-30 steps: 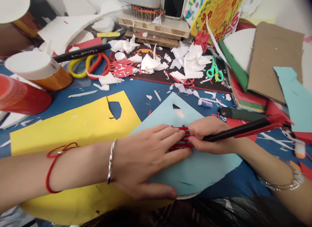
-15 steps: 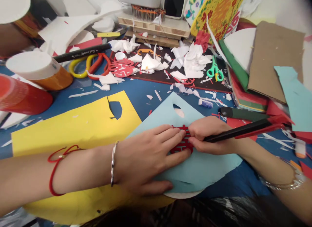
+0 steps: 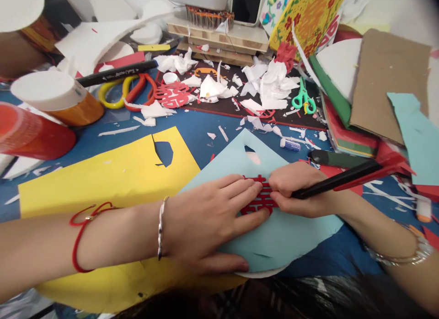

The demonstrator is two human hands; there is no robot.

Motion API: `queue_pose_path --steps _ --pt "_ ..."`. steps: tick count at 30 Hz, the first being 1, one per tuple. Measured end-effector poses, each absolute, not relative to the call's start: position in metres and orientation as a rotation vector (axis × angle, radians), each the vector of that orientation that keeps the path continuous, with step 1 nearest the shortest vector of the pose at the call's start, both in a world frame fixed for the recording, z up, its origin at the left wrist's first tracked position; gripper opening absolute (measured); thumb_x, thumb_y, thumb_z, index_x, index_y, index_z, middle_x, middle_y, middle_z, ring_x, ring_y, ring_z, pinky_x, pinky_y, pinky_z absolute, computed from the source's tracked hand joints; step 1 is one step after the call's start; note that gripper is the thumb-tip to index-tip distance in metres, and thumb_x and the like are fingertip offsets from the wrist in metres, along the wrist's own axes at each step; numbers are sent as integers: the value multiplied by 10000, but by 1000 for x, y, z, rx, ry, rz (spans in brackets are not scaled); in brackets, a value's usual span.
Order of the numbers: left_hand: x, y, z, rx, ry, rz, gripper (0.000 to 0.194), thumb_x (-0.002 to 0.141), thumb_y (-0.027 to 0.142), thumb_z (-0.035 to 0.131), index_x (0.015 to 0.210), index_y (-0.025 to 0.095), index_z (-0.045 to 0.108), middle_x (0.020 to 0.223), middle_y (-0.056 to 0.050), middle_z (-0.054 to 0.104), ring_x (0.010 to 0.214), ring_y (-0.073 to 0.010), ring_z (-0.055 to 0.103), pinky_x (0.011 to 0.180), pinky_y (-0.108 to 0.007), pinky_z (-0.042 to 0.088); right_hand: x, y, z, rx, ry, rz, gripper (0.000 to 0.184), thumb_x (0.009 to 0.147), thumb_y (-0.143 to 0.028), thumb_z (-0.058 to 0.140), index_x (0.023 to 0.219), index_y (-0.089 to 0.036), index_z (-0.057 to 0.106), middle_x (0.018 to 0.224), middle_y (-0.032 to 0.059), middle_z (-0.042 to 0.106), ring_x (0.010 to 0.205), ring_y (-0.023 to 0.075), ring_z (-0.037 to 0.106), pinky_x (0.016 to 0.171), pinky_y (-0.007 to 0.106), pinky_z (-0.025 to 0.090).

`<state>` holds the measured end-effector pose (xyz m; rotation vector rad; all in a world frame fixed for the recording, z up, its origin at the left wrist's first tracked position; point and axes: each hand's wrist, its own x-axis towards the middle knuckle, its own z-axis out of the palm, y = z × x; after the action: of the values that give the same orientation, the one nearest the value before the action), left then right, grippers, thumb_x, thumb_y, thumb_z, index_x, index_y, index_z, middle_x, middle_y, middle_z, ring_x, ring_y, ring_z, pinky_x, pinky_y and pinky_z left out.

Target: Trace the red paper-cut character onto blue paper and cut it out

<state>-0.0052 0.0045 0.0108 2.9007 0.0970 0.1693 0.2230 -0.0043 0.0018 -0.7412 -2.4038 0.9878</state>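
My left hand (image 3: 212, 223) lies flat with spread fingers on a red paper cut-out (image 3: 263, 195) of a lattice-like character. Under the cut-out is a light-blue sheet (image 3: 288, 246) with a small hole near its top corner. My right hand (image 3: 298, 191) is closed round a black pen (image 3: 343, 179), its fingers at the right edge of the cut-out. The pen's tip is hidden by the fingers. A yellow sheet (image 3: 85, 172) with a cut opening lies left of the blue one, partly under my left forearm.
Green scissors (image 3: 304, 99), scissors with yellow and red handles (image 3: 125, 93), and paper scraps (image 3: 212, 87) lie at the back. Red (image 3: 37, 131) and orange (image 3: 75, 111) jars stand left. An eraser (image 3: 290, 144), a dark green pen-shaped object (image 3: 336, 158) and cardboard (image 3: 387, 81) are right.
My right hand has shifted very slightly to the right along the cut-out's edge, and the pen has tilted a little. My left hand stays pressed on the cut-out.
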Motion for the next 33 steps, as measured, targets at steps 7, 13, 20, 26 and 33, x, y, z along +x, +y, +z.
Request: queue_pose_path --steps 7,13,20,26,33 --pt "-5 5 11 2889 83 179 628 854 502 357 1279 50 450 1248 -260 481 1140 -374 447 968 -485 324 222 -3 2 -703 -2437 977 352 786 -67 487 541 -192 267 523 -54 307 509 83 329 518 235 262" --pt "-5 5 11 2896 88 164 619 864 491 348 1279 43 446 1245 -266 479 1142 -379 445 968 -482 319 221 -4 4 -691 -2451 986 356 788 -68 480 532 -190 264 513 -54 306 510 81 331 532 229 287" --pt "-5 5 10 2901 87 174 618 856 492 363 1279 48 442 1247 -255 482 1144 -368 448 973 -475 320 221 -3 3 -685 -2447 974 350 785 -58 497 529 -182 293 517 -54 334 510 74 337 537 220 292" --pt "-5 5 11 2903 86 149 609 852 473 376 1287 51 439 1254 -256 478 1155 -370 442 979 -480 313 222 -3 2 -692 -2453 974 350 788 -76 487 526 -187 282 511 -50 341 507 78 343 546 224 316" --pt "-5 5 10 2910 76 179 607 846 472 389 1277 49 448 1248 -257 487 1145 -363 451 974 -476 324 225 -2 1 -699 -2499 960 347 821 -111 464 549 -195 266 524 -42 353 521 84 355 552 225 322"
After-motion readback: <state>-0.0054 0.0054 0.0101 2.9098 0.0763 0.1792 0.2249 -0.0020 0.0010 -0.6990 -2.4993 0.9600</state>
